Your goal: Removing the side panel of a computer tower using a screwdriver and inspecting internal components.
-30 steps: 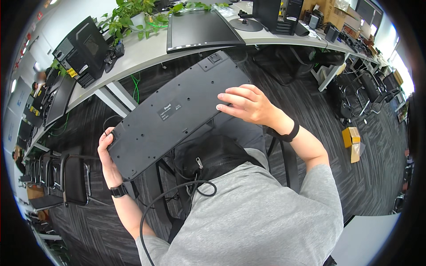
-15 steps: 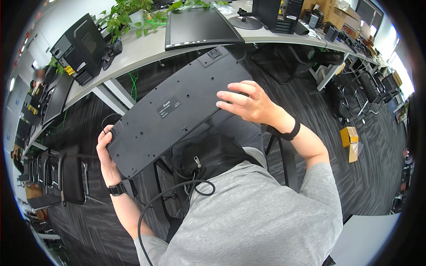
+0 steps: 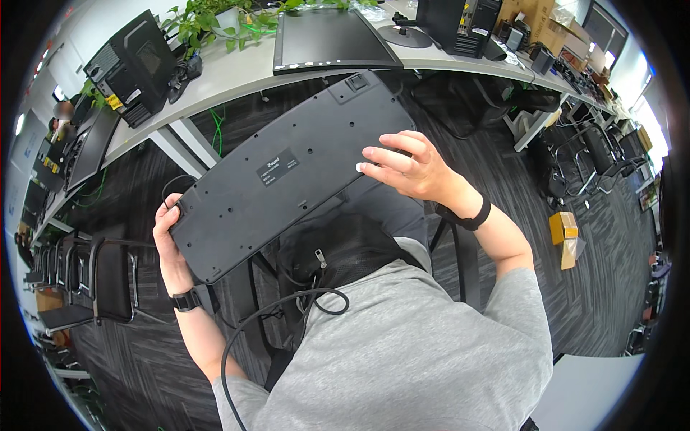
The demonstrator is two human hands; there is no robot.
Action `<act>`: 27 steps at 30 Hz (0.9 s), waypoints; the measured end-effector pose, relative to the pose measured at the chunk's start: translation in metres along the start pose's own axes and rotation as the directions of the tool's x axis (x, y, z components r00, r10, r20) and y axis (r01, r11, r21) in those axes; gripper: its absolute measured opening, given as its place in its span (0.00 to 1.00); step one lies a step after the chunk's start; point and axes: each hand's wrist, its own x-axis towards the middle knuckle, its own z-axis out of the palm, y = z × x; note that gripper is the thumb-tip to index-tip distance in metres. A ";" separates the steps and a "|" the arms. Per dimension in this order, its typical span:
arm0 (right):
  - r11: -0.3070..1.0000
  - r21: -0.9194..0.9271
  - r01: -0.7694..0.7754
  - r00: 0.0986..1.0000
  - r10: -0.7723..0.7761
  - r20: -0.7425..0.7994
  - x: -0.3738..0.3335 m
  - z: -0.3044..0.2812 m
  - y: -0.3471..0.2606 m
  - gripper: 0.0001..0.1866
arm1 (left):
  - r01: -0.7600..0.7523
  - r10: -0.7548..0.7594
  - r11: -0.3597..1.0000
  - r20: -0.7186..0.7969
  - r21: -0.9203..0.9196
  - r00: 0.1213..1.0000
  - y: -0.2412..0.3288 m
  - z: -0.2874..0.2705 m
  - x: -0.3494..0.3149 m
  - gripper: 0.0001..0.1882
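A black keyboard (image 3: 287, 172) is held upside down in front of me, its flat underside with a small label facing up. My left hand (image 3: 167, 233) grips its left end, thumb on top. My right hand (image 3: 410, 169) rests on the underside near the right half, fingers spread and fingertips touching the plastic. The keyboard's black cable (image 3: 273, 316) loops down over my grey shirt. A black bag with a zipper (image 3: 330, 251) sits on my lap beneath the keyboard.
A long pale desk (image 3: 215, 79) curves ahead, bearing a flat black monitor lying face down (image 3: 330, 39), a black computer tower (image 3: 129, 68), another tower (image 3: 456, 25) and green plants (image 3: 215, 21). A black chair (image 3: 100, 276) stands at the left. Yellow boxes (image 3: 564, 233) lie on the carpet.
The keyboard has lifted slightly and stayed upside down. My right hand's fingers have shifted a little along the underside; my left hand keeps its grip on the end.
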 end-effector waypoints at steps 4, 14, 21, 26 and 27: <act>1.000 0.002 0.004 0.999 -0.004 -0.032 -0.001 0.003 -0.001 0.15 | 0.006 -0.006 1.000 0.002 0.000 1.000 0.000 -0.001 0.000 0.17; 0.992 -0.115 -0.053 0.988 0.035 -0.151 0.000 0.000 0.002 0.17 | -0.007 0.007 0.999 -0.006 -0.031 1.000 -0.004 0.002 0.002 0.17; 0.777 0.052 -0.628 0.707 0.597 -0.378 0.024 0.013 0.009 0.37 | -0.076 0.060 0.992 -0.153 -0.099 0.986 -0.012 0.014 0.001 0.18; 0.772 0.104 -0.627 0.662 0.599 -0.451 0.037 0.011 0.006 0.35 | -0.152 0.136 0.981 -0.137 -0.118 0.981 -0.005 0.024 -0.004 0.19; 0.790 0.095 -0.605 0.672 0.571 -0.470 0.038 0.007 0.003 0.31 | -0.166 0.140 0.976 -0.177 -0.143 0.974 -0.003 0.027 -0.007 0.19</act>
